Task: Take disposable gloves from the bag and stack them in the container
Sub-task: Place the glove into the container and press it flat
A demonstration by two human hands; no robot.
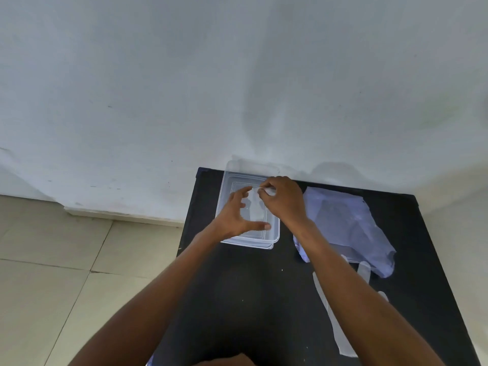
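Observation:
A clear plastic container (274, 235) stands at the back left of the black table (250, 299), against the wall. Both hands hover over it. My right hand (284, 200) pinches the top edge of a thin transparent glove (254, 207) that hangs down into the container. My left hand (239, 213) is spread, its fingers apart and resting on or just above the glove; the thumb reaches toward the container's near wall. To the right lies the crumpled translucent plastic bag (348, 228). Another clear glove (340, 331) lies flat on the table under my right forearm.
A pale wall rises right behind the table. Beige floor tiles (66, 273) spread out on the left. The bag's loose edge reaches toward the table's right side.

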